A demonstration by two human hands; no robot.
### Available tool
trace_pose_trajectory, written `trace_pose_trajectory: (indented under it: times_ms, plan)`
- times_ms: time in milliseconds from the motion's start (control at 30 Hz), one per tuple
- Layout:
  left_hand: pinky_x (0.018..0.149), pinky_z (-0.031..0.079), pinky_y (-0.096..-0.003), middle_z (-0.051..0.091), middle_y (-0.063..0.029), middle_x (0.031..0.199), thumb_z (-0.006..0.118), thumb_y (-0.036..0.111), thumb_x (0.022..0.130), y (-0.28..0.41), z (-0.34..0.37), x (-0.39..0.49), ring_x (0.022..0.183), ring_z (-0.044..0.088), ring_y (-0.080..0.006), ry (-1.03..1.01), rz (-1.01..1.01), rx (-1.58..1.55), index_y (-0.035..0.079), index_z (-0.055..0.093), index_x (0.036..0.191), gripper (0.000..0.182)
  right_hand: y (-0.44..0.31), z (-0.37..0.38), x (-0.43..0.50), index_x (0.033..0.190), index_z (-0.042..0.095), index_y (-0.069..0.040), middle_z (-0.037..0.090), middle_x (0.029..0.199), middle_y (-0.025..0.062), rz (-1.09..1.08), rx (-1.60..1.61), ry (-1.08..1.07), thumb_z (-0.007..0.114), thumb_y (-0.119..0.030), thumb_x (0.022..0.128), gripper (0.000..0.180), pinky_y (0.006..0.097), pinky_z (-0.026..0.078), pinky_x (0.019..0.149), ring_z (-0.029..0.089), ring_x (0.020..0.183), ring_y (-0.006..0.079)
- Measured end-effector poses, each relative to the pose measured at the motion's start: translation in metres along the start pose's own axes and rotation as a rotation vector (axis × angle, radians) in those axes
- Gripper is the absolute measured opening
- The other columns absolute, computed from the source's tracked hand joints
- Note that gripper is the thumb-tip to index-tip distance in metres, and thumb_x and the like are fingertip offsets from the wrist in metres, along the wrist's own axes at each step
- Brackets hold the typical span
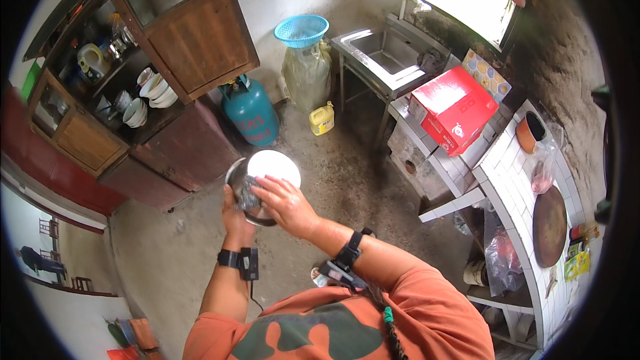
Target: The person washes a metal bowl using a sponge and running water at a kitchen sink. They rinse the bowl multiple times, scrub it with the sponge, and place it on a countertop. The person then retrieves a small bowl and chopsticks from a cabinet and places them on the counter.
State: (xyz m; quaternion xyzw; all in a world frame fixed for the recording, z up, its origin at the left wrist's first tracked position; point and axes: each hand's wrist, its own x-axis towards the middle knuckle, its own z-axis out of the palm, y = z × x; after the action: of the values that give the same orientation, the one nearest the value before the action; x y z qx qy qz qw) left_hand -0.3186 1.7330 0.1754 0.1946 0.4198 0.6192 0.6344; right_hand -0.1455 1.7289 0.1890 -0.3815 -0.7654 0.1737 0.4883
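Observation:
My left hand [238, 215] holds a steel bowl or pot [233, 172] from below and at its near left side. A round white plate or bowl [276, 165] sits in or against it at the far right; which of the two is too bright to tell. Grey, stringy matter, perhaps a steel wool scrubber [247, 194], lies over the steel vessel. Against it, my right hand [287, 205] presses with its fingers stretched towards the left. What lies beneath the right palm is hidden. Both hands are out in front of me, above the concrete floor.
An open wooden cupboard [200, 55] with stacked bowls [159, 91] stands at the left, a teal gas cylinder [251, 112] beside it. Ahead are a yellow jug [322, 119] and a steel sink [387, 52]. A red box [452, 110] and a tiled counter [505, 160] stand at the right.

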Motion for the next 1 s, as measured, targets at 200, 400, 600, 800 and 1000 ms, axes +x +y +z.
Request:
trace_pose_trajectory:
  times_ms: [200,400,600,800,1000]
  plan:
    - [0.097,0.052,-0.0446,0.056,-0.0129,0.136,0.046,0.048,0.104,-0.012,0.006,-0.007,0.121,0.058,-0.0269,0.086,-0.098,0.074,0.002,0.050,0.137,0.056,0.038,-0.025,0.020,0.127,0.060,-0.004,0.057,0.136,0.0213,0.283,-0.002,0.175,0.061,-0.012,0.090,0.038,0.0468,0.044,0.106,0.053,0.126,0.0407]
    - [0.101,0.049,-0.0405,0.059,-0.0119,0.132,0.048,0.042,0.105,-0.024,0.003,-0.001,0.119,0.059,-0.0259,-0.165,0.022,0.015,0.001,0.053,0.134,0.051,-0.012,0.004,-0.010,0.113,0.069,-0.011,0.060,0.133,0.0116,-0.113,-0.137,0.029,0.063,-0.018,0.086,0.029,0.0534,0.041,0.106,0.049,0.132,0.0316]
    - [0.090,0.055,-0.0372,0.061,-0.0099,0.127,0.051,0.046,0.103,-0.023,0.009,-0.015,0.113,0.062,-0.0220,-0.035,-0.102,0.157,0.000,0.054,0.132,0.054,0.069,-0.027,0.029,0.107,0.071,-0.009,0.068,0.113,0.0095,0.650,0.198,-0.065,0.054,-0.028,0.097,0.028,0.0390,0.048,0.094,0.060,0.110,0.0237]
    - [0.095,0.052,-0.0388,0.061,-0.0125,0.128,0.053,0.049,0.102,-0.003,0.027,-0.023,0.113,0.061,-0.0237,0.084,0.137,0.087,-0.002,0.056,0.130,0.058,0.070,0.024,-0.021,0.132,0.055,-0.006,0.060,0.127,0.0099,1.053,1.036,0.503,0.044,-0.044,0.105,0.048,0.0365,0.045,0.099,0.056,0.114,0.0203]
    - [0.071,0.054,-0.0393,0.071,-0.0161,0.091,0.057,0.047,0.100,-0.017,0.026,-0.002,0.081,0.068,-0.0227,0.067,0.506,0.999,-0.005,0.068,0.098,0.053,0.015,0.046,-0.036,0.138,0.044,-0.017,0.051,0.137,0.0094,1.352,1.489,0.400,0.045,-0.060,0.100,0.058,0.0503,0.051,0.092,0.053,0.119,0.0270]
